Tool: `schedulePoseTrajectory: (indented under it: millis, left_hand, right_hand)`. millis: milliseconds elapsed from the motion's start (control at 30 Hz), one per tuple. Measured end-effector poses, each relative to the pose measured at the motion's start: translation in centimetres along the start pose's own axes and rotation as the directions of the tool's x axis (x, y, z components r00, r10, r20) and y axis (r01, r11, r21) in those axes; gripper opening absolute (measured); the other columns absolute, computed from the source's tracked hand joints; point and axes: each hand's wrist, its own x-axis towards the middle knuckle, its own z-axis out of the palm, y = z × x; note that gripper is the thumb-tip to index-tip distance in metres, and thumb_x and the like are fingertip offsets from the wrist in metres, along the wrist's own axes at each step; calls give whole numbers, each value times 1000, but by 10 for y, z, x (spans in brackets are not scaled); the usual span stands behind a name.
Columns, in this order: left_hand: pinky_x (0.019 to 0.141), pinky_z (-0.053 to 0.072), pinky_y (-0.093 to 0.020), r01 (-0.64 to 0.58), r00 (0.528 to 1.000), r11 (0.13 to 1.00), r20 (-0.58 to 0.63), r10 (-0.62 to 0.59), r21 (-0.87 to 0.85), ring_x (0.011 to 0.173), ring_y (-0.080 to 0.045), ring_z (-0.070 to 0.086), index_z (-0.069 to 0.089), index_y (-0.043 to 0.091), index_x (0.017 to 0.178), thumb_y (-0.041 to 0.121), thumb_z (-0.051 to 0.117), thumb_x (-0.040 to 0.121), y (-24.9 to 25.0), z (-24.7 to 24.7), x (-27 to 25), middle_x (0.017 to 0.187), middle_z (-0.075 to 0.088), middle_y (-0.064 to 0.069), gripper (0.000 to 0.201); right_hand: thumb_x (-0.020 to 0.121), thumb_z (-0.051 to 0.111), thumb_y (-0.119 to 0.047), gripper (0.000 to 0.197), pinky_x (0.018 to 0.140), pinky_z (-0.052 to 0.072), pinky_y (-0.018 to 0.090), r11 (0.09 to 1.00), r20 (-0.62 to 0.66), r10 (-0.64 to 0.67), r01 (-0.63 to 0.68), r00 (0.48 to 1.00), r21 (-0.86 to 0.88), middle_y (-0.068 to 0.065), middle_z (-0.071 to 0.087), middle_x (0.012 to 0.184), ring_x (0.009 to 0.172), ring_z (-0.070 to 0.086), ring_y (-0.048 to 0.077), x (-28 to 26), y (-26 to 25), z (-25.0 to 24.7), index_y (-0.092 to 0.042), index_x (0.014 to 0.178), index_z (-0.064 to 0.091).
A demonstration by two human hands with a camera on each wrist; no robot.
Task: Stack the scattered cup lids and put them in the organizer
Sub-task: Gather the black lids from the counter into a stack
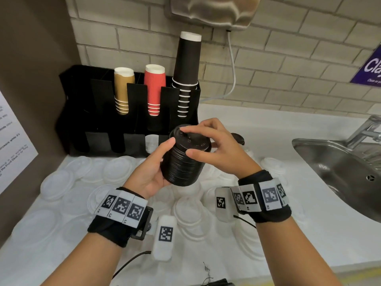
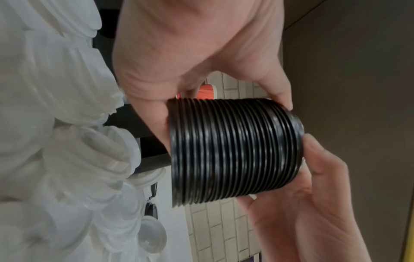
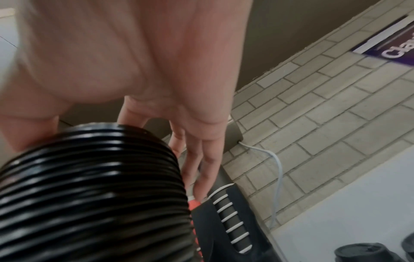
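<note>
Between both hands (image 1: pixel 150 172): tall, ribbed blk lid stack (image 1: pixel 183 162).

Both hands raised together, left hand (image 1: pixel 153 172) cupped palm-up, right hand (image 1: pixel 216 149) arched, fingers spread

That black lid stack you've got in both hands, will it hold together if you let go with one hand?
Probably not rigidly: the black lid stack is many separate nested lids, so it may bend or slide apart. The left hand grips its side and the right hand steadies the top. Likely light; glossy ribs look slippery.
</note>
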Motion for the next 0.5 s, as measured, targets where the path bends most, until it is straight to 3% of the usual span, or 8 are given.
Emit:
schedulePoseTrajectory:
  millis: [100, 133, 200, 267, 333, 400, 433, 500]
  left_hand:
    - [77, 59, -39, -17, 999, 999, -44, 15, -30, 104, -20, 70, 76, 33, 101, 61, 72, 62, 7, -2, 7, 112, 73, -1, 48]
    - [82, 58, -41, -17, 998, 999, -55, 14, -48, 108, -22, 68, 72, 30, 112, 60, 72, 62, 11, -2, 10, 116, 72, -2, 58]
    - [84, 57, -44, -23, 997, 995, -72, 17, -97, 110, -25, 67, 61, 25, 128, 58, 69, 67, 21, -2, 15, 119, 70, -4, 70]
    - [77, 59, -42, -39, 996, 990, -84, 27, -139, 106, -26, 69, 57, 22, 132, 56, 67, 69, 30, -4, 19, 116, 72, -5, 72]
    - [71, 59, -40, -56, 996, 985, -84, 43, -161, 104, -26, 69, 57, 20, 131, 55, 65, 70, 39, -5, 23, 117, 71, -6, 71]
    - [69, 59, -39, -56, 995, 982, -94, 40, -181, 104, -26, 69, 58, 19, 131, 55, 65, 70, 46, -5, 27, 121, 69, -8, 72]
    - [69, 59, -40, -54, 994, 980, -103, 34, -191, 104, -27, 69, 58, 18, 131, 55, 67, 68, 49, -5, 29, 123, 68, -9, 74]
    - [70, 59, -42, -52, 992, 977, -125, 26, -208, 106, -29, 68, 57, 17, 132, 55, 69, 65, 55, -5, 34, 125, 66, -9, 78]
  right_hand:
    - [80, 71, -42, 56, 97, 46, 27, 997, 89, 17, -23, 996, 73, -5, 45, 121, 120, 51, 9, 12, 1, -20, -50, 129, 47]
    - [81, 67, -47, 51, 95, 49, 30, 991, 63, 29, -37, 998, 127, -6, 47, 122, 119, 53, 12, 17, 4, -30, -55, 127, 47]
    - [85, 55, -51, 32, 84, 53, 26, 974, -126, 77, -48, 989, 219, -10, 54, 114, 110, 59, 11, 28, 18, -54, -56, 117, 53]
    - [92, 50, -44, 17, 76, 50, 24, 946, -347, 251, -152, 904, 286, -12, 58, 101, 100, 59, 12, 46, 48, -78, -44, 105, 61]
    - [96, 50, -30, 11, 74, 45, 28, 878, -404, 476, -393, 782, 273, -6, 57, 97, 96, 54, 17, 64, 86, -96, -29, 100, 60]
    - [98, 48, -25, 21, 82, 45, 34, 738, -268, 667, -666, 695, 109, 4, 52, 110, 100, 50, 23, 82, 124, -104, -16, 115, 56]
    - [99, 46, -24, 30, 90, 45, 37, 655, -171, 735, -752, 656, -67, 8, 50, 119, 107, 50, 27, 91, 140, -104, -11, 125, 54]
    - [99, 45, -25, 35, 101, 42, 42, 522, -68, 782, -710, 620, -472, 13, 51, 133, 118, 51, 34, 103, 162, -99, -8, 129, 53]
